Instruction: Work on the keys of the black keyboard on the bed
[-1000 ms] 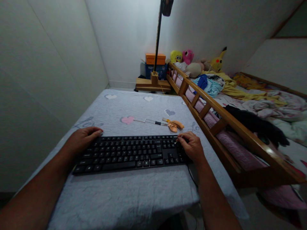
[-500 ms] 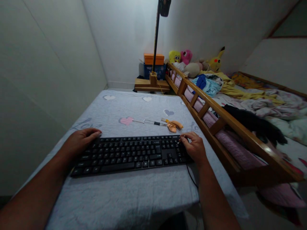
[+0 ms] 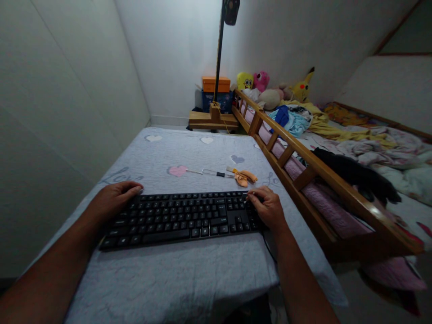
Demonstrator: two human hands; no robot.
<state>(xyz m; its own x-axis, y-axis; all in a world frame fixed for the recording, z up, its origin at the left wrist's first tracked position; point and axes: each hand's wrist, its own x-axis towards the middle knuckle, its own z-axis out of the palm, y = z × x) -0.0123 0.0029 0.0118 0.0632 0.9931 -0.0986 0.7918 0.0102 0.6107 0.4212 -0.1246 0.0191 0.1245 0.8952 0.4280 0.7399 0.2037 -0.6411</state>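
A black full-size keyboard (image 3: 178,218) lies across the cloth-covered table in front of me. My left hand (image 3: 116,198) is closed around its left end, thumb along the back corner and the other fingers mostly hidden. Over the number pad at the right end, my right hand (image 3: 266,204) has thumb and forefinger pinched together. Something small and thin seems to be between those fingertips, too small to name. Behind the keyboard lie a thin wire tool with a black sleeve (image 3: 220,174), a small brush (image 3: 231,169) with pale bristles, and a crumpled orange cloth (image 3: 241,179).
The table (image 3: 189,279) has a pale cloth with hearts. A wooden bed rail (image 3: 297,153) runs close along its right side, with bedding and plush toys beyond. A lamp pole on a wooden base (image 3: 214,119) and stacked boxes (image 3: 216,84) stand at the back. The keyboard's cable (image 3: 269,249) hangs at right.
My right hand has shifted slightly left over the number pad, still pinched. The left hand and the keyboard stay in place.
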